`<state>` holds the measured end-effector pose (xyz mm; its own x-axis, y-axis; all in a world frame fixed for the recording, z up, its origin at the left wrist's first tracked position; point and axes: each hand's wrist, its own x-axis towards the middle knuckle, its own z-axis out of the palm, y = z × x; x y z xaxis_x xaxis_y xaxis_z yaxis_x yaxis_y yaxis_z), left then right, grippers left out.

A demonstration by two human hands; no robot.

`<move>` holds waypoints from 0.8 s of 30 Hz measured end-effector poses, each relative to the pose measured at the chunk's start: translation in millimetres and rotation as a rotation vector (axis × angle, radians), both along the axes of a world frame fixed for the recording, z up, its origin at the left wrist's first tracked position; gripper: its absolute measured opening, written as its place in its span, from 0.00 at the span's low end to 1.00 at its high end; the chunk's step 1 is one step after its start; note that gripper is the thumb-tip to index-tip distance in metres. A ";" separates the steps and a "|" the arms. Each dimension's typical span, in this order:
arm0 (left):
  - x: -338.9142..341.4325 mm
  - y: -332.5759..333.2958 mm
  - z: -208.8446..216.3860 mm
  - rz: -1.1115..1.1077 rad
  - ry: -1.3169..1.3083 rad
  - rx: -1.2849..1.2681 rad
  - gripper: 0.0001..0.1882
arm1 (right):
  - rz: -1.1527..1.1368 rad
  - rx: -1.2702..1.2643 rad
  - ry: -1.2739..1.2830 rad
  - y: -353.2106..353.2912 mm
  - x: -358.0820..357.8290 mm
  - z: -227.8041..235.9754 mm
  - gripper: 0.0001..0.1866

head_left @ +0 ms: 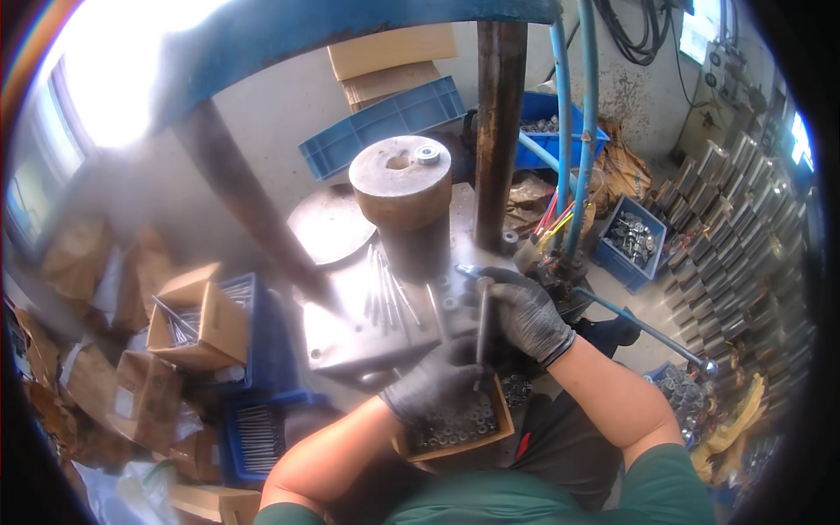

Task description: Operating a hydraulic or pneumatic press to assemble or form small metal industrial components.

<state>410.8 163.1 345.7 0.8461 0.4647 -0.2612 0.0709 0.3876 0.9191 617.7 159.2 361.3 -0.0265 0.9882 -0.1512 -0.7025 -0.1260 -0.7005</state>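
Note:
Both my hands wear dark gloves. My left hand (437, 381) is closed around the lower end of a grey metal rod (483, 328), held nearly upright. My right hand (525, 317) is closed near the rod's upper end. A short, shiny bluish tip (468, 271) pokes out by the right fingers; its kind cannot be made out. Another thin rod (437, 312) rises just beyond my left hand; whether I hold it is unclear. Beneath my hands sits an open cardboard box (462, 451) of small metal rings. Several slim rods (378, 293) lie on the metal press table (337, 328).
A thick steel cylinder (401, 201) stands on the table with a ring (427, 155) on top. Press columns (500, 131) flank it. Left are a carton (197, 328) of rods and a blue crate (254, 437); right, a blue bin (632, 241), a ball-ended lever (647, 325) and stacked metal tubes (735, 254).

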 end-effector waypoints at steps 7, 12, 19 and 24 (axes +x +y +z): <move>-0.7 -0.2 -4.2 0.046 0.005 0.077 0.33 | -0.050 0.216 -0.236 3.5 8.1 -13.4 0.12; -1.7 4.6 -13.4 0.058 -0.041 0.090 0.34 | -0.008 -0.084 -0.141 3.4 1.1 5.9 0.11; -3.6 5.1 -16.1 0.063 -0.022 0.130 0.36 | 0.044 0.084 -0.115 -8.9 -3.8 4.0 0.11; -5.5 0.2 -14.5 0.112 -0.098 0.120 0.40 | -0.027 0.276 -0.780 -14.6 -10.2 12.6 0.18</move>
